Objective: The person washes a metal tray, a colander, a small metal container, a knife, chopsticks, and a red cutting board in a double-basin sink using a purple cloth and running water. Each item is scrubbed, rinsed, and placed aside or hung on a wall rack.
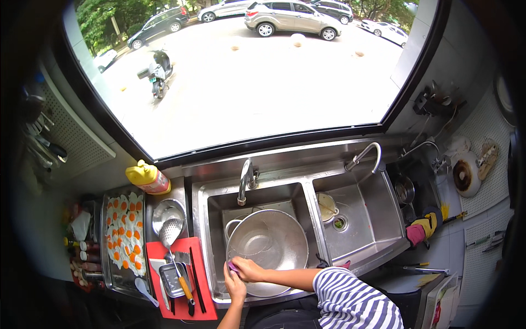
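A large round metal basin rests tilted in the left bowl of a steel double sink. At its near left rim, my right hand presses a small purple cloth or scrubber against the metal. Just below, my left hand grips the basin's rim, its fingers partly hidden. A vessel with a pale looped handle sits partly under the basin. The faucet curves over the sink behind it; no water stream can be made out.
Left of the sink, a red cutting board holds a skimmer, a small tray, chopsticks and a knife. Beyond are a steel bowl, a yellow bottle and a tray of fried eggs. The right bowl holds a strainer-like pan.
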`<state>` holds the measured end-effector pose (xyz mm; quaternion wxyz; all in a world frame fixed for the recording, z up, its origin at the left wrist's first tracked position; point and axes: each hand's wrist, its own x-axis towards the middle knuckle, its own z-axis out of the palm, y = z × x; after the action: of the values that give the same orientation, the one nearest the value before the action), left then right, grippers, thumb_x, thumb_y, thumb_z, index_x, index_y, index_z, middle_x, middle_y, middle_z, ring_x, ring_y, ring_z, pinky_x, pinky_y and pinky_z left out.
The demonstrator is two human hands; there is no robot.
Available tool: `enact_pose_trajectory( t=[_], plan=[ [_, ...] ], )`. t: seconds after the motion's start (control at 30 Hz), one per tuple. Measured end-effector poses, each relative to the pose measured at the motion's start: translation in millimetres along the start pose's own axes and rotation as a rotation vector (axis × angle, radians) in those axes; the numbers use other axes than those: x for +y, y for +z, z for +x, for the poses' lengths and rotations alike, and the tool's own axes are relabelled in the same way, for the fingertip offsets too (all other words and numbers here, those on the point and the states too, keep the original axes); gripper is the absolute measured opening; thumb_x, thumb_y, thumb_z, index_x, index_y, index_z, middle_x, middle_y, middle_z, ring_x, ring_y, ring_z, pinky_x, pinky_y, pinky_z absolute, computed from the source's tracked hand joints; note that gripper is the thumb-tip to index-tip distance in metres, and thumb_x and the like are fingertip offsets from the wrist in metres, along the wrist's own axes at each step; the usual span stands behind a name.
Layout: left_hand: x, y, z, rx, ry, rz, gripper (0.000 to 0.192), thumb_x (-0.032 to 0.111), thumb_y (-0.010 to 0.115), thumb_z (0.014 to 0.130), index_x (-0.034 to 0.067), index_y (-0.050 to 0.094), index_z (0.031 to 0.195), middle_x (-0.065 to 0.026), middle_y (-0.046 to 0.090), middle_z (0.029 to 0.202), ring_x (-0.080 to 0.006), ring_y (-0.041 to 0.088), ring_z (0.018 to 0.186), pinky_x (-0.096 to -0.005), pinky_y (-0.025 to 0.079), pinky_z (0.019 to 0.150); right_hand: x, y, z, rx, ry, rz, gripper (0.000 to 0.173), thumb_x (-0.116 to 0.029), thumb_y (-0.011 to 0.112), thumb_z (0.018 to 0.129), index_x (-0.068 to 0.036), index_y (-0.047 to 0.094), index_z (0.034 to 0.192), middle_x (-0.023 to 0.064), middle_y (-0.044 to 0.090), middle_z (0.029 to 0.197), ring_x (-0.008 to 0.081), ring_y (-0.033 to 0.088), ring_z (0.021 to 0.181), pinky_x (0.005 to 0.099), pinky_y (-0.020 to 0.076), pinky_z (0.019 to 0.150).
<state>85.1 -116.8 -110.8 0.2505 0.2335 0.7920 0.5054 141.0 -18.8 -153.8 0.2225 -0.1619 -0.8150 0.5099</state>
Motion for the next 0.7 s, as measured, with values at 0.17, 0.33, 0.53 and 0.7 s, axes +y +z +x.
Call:
enact_pose_trajectory(
  t=[0.17,0.33,0.53,0.7],
  plan=[
    [-3.0,-3.7,5.3,0.011,-0.005,0.153,0.044,0.015,0.038,0.098,-0.007,0.036,0.136,-0.0266,0.044,0.136,-0.0346,0.043,0.127,-0.0366,0.030,0.106,55.4,-60.4,38.7,0.237,0.056,-0.579,0.026,-0.004,0.057,0.071,-0.004,0.051,0.097,0.0150,0.054,0.094,0.0328,0.057,0.092,0.0409,0.0500,0.076],
    [-34.9,-21.2,21.1,0.112,-0.065,-0.102,0.049,0.018,0.039,0.099,-0.012,0.031,0.137,-0.0259,0.035,0.143,-0.0329,0.035,0.132,-0.0355,0.023,0.110,77.4,-90.4,-19.4,-0.108,0.466,-0.762,0.016,-0.011,0.055,0.079,-0.002,0.057,0.091,0.0163,0.062,0.088,0.0313,0.066,0.074,0.0415,0.0547,0.066],
    [-28.5,10.6,27.7,0.101,-0.229,-0.041,0.049,0.017,0.039,0.098,-0.011,0.030,0.138,-0.0248,0.036,0.142,-0.0324,0.036,0.131,-0.0363,0.025,0.109,40.5,-36.8,-49.7,-0.374,0.513,-0.025,0.008,-0.012,0.061,0.077,-0.008,0.063,0.084,0.0096,0.066,0.077,0.0248,0.064,0.072,0.0353,0.0490,0.067],
    [-40.8,16.3,33.5,0.039,-0.243,-0.144,0.047,0.015,0.040,0.097,-0.006,0.032,0.138,-0.0219,0.040,0.140,-0.0290,0.040,0.128,-0.0358,0.028,0.107,-25.4,-78.7,-29.2,0.064,0.442,0.297,0.011,-0.008,0.060,0.082,-0.002,0.059,0.091,0.0098,0.063,0.076,0.0198,0.061,0.071,0.0323,0.0484,0.067]
  ],
)
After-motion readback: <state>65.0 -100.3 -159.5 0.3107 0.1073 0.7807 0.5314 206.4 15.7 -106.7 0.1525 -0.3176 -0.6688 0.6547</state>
